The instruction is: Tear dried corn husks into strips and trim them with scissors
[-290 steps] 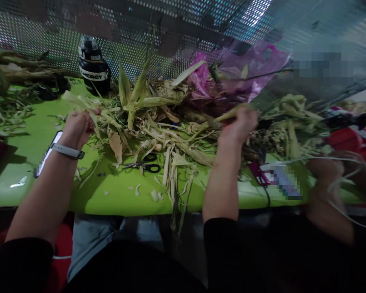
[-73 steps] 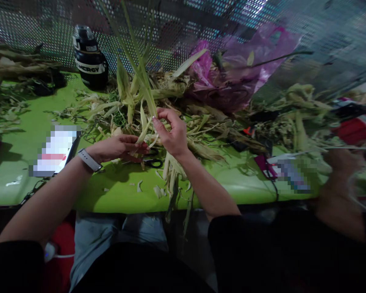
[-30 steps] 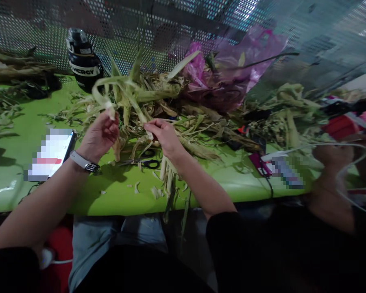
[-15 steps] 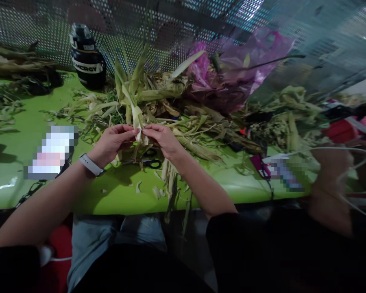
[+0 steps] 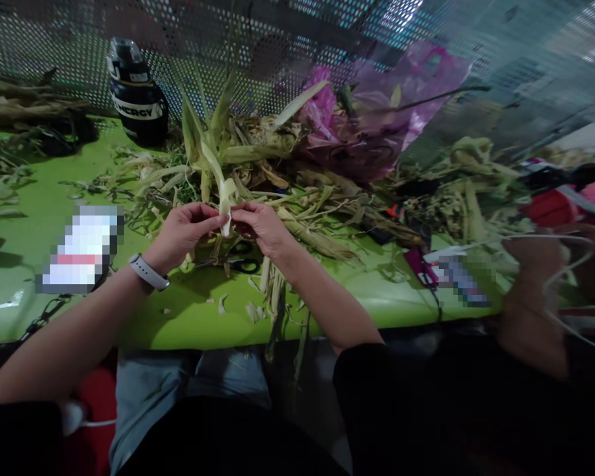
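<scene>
Between my two hands stands a bundle of pale green corn husks [image 5: 227,188], its long leaves spreading upward and its whitish base pointing down. My left hand [image 5: 187,231], with a light watch band at the wrist, pinches the base from the left. From the right, my right hand [image 5: 260,226] pinches the same base with thumb and forefinger; its other fingers are curled and partly hidden. Just below the hands lie black-handled scissors [image 5: 248,266], partly covered by husk scraps. Loose husks [image 5: 322,238] are heaped behind and to the right.
A dark bottle [image 5: 137,99] stands at the back left. A phone [image 5: 82,248] lies left on the green table [image 5: 178,324], another phone [image 5: 459,277] right. A pink plastic bag [image 5: 377,125] rests against the perforated panel. Another person's arm [image 5: 533,297] is at the right.
Both hands keep their pinch on the husk base, with small finger movements. The base now shows a folded band and a smoother white end. The whole view has shifted slightly.
</scene>
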The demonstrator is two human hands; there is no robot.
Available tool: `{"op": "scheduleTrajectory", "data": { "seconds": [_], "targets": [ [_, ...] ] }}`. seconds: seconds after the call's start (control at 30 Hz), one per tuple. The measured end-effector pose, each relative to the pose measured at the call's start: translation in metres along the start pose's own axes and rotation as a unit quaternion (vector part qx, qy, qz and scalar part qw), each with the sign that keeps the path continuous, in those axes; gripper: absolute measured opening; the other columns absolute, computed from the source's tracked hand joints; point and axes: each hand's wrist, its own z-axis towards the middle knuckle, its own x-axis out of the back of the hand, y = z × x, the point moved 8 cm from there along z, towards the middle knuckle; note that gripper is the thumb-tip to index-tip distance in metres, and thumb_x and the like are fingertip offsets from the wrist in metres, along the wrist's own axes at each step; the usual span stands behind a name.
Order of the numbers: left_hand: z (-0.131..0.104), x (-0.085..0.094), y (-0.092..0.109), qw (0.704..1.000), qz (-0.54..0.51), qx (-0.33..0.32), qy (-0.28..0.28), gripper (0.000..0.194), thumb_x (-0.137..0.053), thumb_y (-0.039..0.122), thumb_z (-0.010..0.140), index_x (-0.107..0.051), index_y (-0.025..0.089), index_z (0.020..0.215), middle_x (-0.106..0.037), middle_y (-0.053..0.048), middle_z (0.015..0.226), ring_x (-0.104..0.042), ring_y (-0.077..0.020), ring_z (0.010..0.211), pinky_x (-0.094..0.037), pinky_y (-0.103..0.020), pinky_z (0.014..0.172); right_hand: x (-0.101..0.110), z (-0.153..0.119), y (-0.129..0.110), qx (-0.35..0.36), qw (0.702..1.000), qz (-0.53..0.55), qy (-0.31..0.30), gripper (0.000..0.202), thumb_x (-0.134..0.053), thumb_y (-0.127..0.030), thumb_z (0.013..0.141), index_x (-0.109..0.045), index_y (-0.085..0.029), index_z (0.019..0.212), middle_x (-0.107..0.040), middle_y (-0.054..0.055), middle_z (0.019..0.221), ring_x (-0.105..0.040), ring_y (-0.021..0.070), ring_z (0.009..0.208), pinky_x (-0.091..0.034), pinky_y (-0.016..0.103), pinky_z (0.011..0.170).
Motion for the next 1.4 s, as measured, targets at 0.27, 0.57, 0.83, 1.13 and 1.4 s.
{"op": "scheduleTrajectory", "data": {
  "seconds": [0.27,0.57,0.83,1.13,1.4],
  "targets": [
    [0.002,0.007,0.002,0.998,0.052,-0.013,0.031,0.029,-0.085,0.033,0.062,-0.069,0.013,0.075,-0.066,-0.002,0.069,-0.057,-0.0092,0.059,-0.046,-0.022,0.058,0.002,-0.001,0.000,-0.010,1.000,-0.013,0.000,0.013,-0.070,-0.029,0.062,-0.064,-0.017,0.065,-0.065,-0.001,0.059,-0.058,0.0083,0.053,-0.032,0.019,0.045],
    [0.005,0.006,0.001,0.999,0.052,-0.009,-0.007,0.030,-0.087,0.032,0.059,-0.067,0.013,0.071,-0.067,-0.001,0.067,-0.059,-0.0096,0.059,-0.051,-0.022,0.060,0.002,-0.001,-0.007,0.004,0.998,-0.055,0.005,0.011,-0.063,-0.023,0.064,-0.062,-0.016,0.056,-0.064,0.000,0.054,-0.051,0.0060,0.044,-0.026,0.018,0.040],
    [0.004,0.004,-0.006,0.998,0.012,0.052,-0.018,0.030,-0.087,0.023,0.059,-0.061,0.013,0.071,-0.064,0.001,0.065,-0.060,-0.0078,0.056,-0.055,-0.022,0.060,0.001,-0.002,-0.007,0.003,0.999,-0.044,0.008,0.015,-0.064,-0.023,0.066,-0.060,-0.016,0.053,-0.064,0.001,0.053,-0.050,0.0058,0.043,-0.026,0.017,0.038],
    [0.004,0.001,-0.008,0.995,-0.003,0.083,-0.059,0.037,-0.084,0.022,0.065,-0.056,0.016,0.089,-0.068,-0.001,0.077,-0.066,-0.0127,0.070,-0.057,-0.027,0.068,-0.006,-0.001,0.004,-0.026,0.999,-0.002,-0.025,0.012,-0.063,-0.027,0.065,-0.061,-0.017,0.058,-0.063,-0.001,0.056,-0.050,0.0059,0.045,-0.031,0.018,0.042],
    [0.003,0.009,0.015,0.975,0.217,-0.025,-0.043,0.022,-0.079,0.028,0.065,-0.068,0.015,0.079,-0.067,-0.002,0.071,-0.058,-0.0128,0.063,-0.043,-0.022,0.057,-0.014,0.001,-0.001,-0.003,0.990,0.114,-0.082,0.029,-0.069,-0.038,0.067,-0.045,-0.022,0.065,-0.043,-0.010,0.049,-0.025,0.0041,0.038,-0.020,0.022,0.040]
  ]
}}
